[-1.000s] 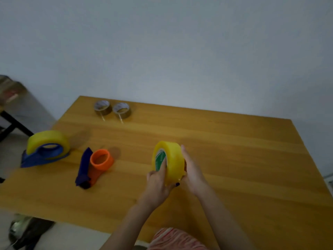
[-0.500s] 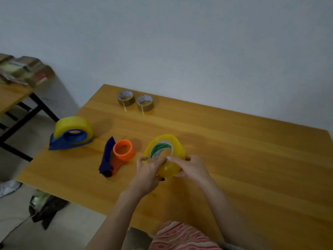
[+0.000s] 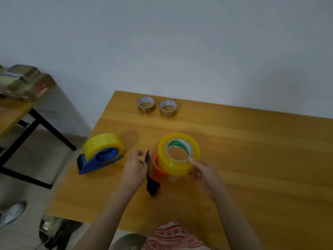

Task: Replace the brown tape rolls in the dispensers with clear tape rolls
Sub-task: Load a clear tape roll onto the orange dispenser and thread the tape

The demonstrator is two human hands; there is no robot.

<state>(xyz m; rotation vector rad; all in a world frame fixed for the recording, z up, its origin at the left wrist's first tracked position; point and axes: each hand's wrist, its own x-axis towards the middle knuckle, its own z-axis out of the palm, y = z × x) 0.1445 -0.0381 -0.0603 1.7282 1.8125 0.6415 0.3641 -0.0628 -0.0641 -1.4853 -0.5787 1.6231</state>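
My right hand (image 3: 201,173) holds a big yellowish clear tape roll (image 3: 179,154) tilted just above the orange hub (image 3: 158,168) of the purple dispenser (image 3: 151,183). Beside that dispenser's purple body is my left hand (image 3: 134,168), fingers apart, at or against it; a grip cannot be made out. To the left lies a blue dispenser (image 3: 97,159) with another yellowish clear roll (image 3: 102,144) mounted on it. Two brown tape rolls, one (image 3: 146,105) and the other (image 3: 168,108), lie flat near the table's far edge.
The wooden table (image 3: 252,159) ends close on the left, with floor beyond. A second table (image 3: 12,112) with boxes stands at the far left. A dark bag (image 3: 57,231) lies on the floor below the near left corner.
My left hand let go of the roll and went to the purple dispenser. My right hand carried the roll left, over the orange hub. The camera view shifted left.
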